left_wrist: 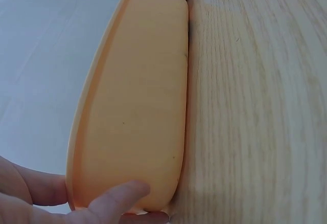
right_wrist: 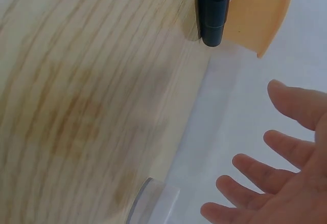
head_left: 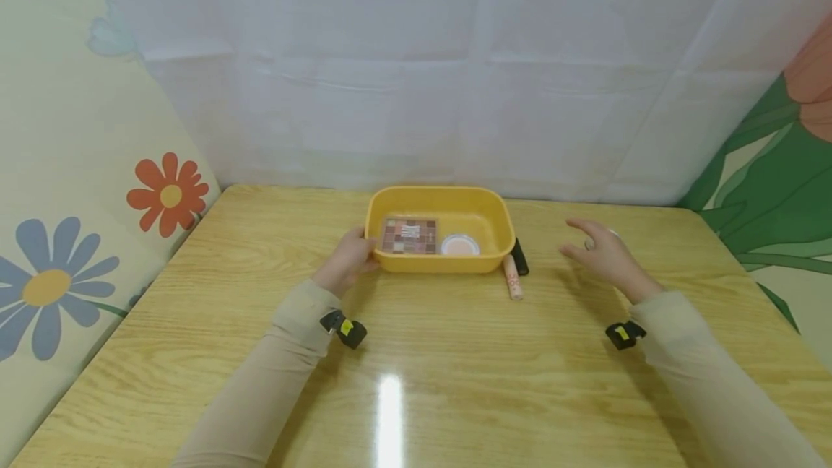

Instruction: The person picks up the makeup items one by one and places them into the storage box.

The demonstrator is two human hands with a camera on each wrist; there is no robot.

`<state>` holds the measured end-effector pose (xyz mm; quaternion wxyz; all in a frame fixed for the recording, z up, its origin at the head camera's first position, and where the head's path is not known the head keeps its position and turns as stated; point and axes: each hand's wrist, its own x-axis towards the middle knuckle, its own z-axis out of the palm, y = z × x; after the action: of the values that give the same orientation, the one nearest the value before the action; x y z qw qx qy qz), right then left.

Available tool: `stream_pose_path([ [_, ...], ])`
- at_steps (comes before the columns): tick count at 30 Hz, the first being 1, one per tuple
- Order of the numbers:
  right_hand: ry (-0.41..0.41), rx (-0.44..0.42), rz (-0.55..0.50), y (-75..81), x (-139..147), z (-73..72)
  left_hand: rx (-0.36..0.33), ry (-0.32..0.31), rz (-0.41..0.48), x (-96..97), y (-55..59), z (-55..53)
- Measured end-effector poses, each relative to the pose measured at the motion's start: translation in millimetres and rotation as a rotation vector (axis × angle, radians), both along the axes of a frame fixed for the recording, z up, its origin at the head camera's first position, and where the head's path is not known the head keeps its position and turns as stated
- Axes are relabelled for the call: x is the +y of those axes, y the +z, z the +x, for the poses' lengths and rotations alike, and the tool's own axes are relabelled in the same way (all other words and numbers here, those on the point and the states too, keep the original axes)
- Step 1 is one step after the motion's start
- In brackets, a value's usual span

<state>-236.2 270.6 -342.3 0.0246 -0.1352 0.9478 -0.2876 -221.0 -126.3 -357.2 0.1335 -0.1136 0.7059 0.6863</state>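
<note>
My left hand (head_left: 349, 260) grips the left end of a yellow plastic basin (head_left: 442, 263), its thumb lying against the outer wall (left_wrist: 138, 101) in the left wrist view. Inside the basin are an eyeshadow palette (head_left: 409, 236) with a see-through lid and a round pink compact (head_left: 460, 245) with a pale rim. My right hand (head_left: 604, 255) hovers to the right of the basin, fingers spread and holding nothing. Between that hand and the basin lie a pale pink tube (head_left: 513, 280) with red print and a black capped stick (right_wrist: 213, 14), both close by the basin's right end.
A clear, rounded object (right_wrist: 156, 203) sits on the table below the right hand in the right wrist view, mostly cut off by the frame. The wooden table (head_left: 455, 352) ends at a white cloth (head_left: 416, 92) behind the basin. Flower-patterned walls (head_left: 58, 128) flank both sides.
</note>
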Motion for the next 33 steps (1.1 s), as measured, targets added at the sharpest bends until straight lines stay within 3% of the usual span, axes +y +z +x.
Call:
stream_pose_path([
  [23,-0.007,-0.016,-0.026,-15.2,24.8,-6.1,-0.016,0.016,-0.014,0.3,0.4,-0.6],
  [33,-0.026,-0.055,-0.030,-19.9,34.0,-10.1,0.021,-0.001,-0.010,-2.0,-2.7,-0.8],
])
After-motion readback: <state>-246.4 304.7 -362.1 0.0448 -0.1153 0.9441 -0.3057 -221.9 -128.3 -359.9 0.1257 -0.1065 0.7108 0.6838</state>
